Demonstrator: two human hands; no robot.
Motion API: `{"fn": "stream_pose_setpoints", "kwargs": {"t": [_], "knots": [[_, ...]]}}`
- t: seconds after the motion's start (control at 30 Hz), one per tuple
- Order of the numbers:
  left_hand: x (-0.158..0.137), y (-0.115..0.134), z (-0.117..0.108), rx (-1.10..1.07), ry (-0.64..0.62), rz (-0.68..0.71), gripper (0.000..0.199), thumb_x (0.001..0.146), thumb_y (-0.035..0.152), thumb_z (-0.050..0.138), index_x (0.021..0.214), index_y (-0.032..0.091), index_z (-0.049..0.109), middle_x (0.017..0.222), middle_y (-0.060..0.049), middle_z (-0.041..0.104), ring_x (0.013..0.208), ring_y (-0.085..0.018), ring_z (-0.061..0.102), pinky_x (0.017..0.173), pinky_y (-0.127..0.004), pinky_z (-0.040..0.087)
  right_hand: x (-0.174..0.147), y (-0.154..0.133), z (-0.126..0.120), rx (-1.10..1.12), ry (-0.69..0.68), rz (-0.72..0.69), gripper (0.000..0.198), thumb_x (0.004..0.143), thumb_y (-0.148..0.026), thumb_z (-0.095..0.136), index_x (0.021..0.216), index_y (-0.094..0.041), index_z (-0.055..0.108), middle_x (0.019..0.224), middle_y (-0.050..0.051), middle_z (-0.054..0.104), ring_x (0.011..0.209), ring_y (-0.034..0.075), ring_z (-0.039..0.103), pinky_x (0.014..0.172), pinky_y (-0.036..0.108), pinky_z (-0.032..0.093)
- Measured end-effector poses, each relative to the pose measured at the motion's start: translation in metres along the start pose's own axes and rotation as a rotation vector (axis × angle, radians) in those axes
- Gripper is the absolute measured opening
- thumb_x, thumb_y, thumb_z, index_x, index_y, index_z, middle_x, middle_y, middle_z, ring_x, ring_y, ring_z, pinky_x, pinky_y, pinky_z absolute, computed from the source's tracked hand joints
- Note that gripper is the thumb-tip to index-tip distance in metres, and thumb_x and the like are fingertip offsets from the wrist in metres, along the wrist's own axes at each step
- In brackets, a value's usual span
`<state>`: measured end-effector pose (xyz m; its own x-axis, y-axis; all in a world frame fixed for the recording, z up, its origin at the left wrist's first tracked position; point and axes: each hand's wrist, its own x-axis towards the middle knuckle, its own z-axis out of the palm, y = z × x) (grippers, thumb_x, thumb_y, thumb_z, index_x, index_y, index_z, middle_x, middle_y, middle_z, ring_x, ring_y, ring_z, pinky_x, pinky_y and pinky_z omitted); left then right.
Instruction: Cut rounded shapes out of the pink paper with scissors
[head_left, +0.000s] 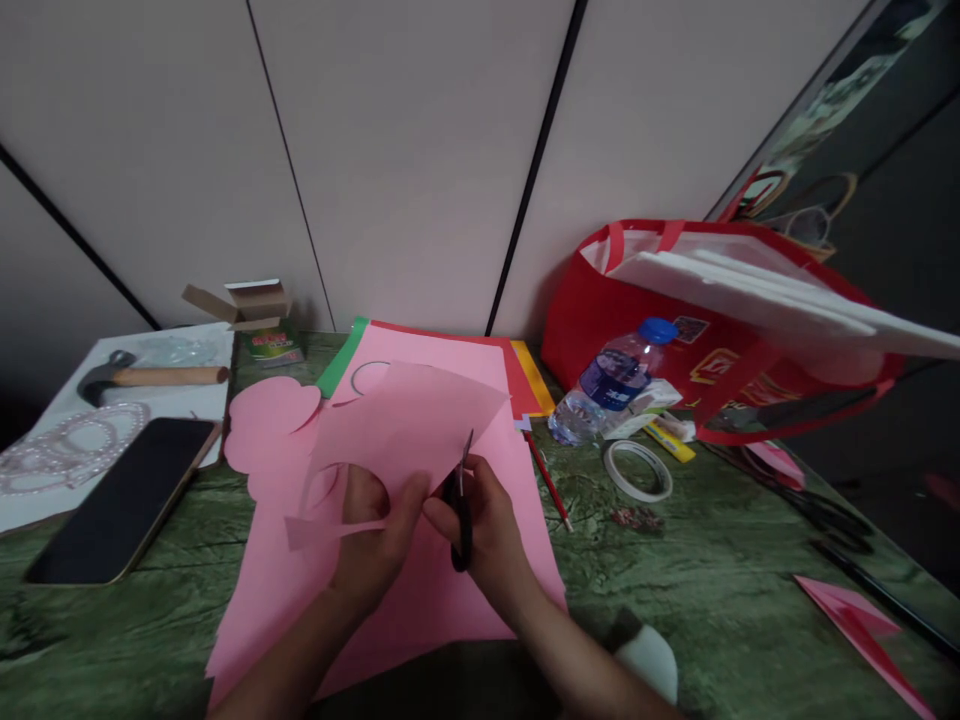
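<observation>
My left hand (375, 530) grips a sheet of pink paper (405, 420) near its lower edge, the thumb on top. The sheet is lifted and tilted, and a rounded opening shows at its lower left. In my right hand (491, 530) is a pair of black-handled scissors (463, 510), the blades pointing up at the sheet's right side. Whether the blades are parted I cannot tell. Under both hands lies a stack of pink paper (442, 600). Scalloped pink cutouts (274, 420) rest at its left.
On the left are a phone (127, 500), a hammer (165, 376), bead strings (75, 450) and a small opened box (270, 340). To the right stand a red bag (585, 310) and a leaning water bottle (607, 385), near a tape roll (637, 472) and a red pencil (549, 482).
</observation>
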<state>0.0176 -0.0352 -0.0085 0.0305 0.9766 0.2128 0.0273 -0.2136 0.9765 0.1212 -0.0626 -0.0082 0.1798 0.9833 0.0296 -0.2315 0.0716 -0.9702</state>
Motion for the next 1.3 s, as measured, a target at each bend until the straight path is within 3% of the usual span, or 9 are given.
{"fn": "stream_pose_setpoints", "kwargs": {"t": [0.23,0.53,0.77,1.03,1.3], "knots": [[-0.001,-0.001,0.000,0.025,0.020,-0.018,0.020,0.071,0.022,0.059,0.077,0.021,0.040,0.081,0.000,0.056,0.083,-0.017,0.055,0.066,-0.030,0.047,0.000,0.005,-0.003,0.027,-0.026,0.017,0.033,0.063,-0.027,0.069,0.083,-0.022,0.044,0.068,-0.004,0.050,0.064,0.013,0.050,0.061,0.026,0.040],[0.000,0.005,0.003,-0.007,0.008,-0.036,0.018,0.073,0.023,0.057,0.080,0.021,0.041,0.075,0.002,0.057,0.071,-0.014,0.057,0.061,-0.028,0.048,-0.001,0.000,0.003,0.057,0.000,0.044,0.028,0.065,-0.031,0.067,0.076,-0.021,0.043,0.061,-0.006,0.048,0.057,0.011,0.048,0.056,0.026,0.042],[-0.002,0.003,0.002,-0.006,-0.008,-0.050,0.021,0.073,0.024,0.058,0.087,0.021,0.043,0.083,0.001,0.055,0.083,-0.016,0.056,0.070,-0.031,0.047,-0.001,-0.003,-0.001,0.016,-0.010,0.028,0.033,0.061,-0.028,0.070,0.081,-0.021,0.045,0.064,-0.005,0.050,0.056,0.011,0.049,0.055,0.025,0.043],[-0.004,-0.001,-0.001,0.046,0.000,-0.080,0.020,0.072,0.024,0.059,0.077,0.023,0.040,0.056,0.008,0.046,0.049,-0.011,0.046,0.043,-0.023,0.038,-0.001,-0.004,0.000,0.070,-0.003,0.041,0.027,0.063,-0.023,0.069,0.075,-0.021,0.045,0.060,-0.007,0.049,0.052,0.009,0.047,0.052,0.022,0.041],[-0.004,-0.003,0.000,0.013,-0.007,-0.091,0.022,0.071,0.021,0.059,0.076,0.023,0.038,0.058,0.007,0.048,0.047,-0.010,0.046,0.042,-0.023,0.037,-0.001,-0.005,0.000,0.037,0.010,0.040,0.026,0.063,-0.026,0.068,0.074,-0.021,0.045,0.058,-0.006,0.048,0.052,0.011,0.049,0.050,0.024,0.040]]}}
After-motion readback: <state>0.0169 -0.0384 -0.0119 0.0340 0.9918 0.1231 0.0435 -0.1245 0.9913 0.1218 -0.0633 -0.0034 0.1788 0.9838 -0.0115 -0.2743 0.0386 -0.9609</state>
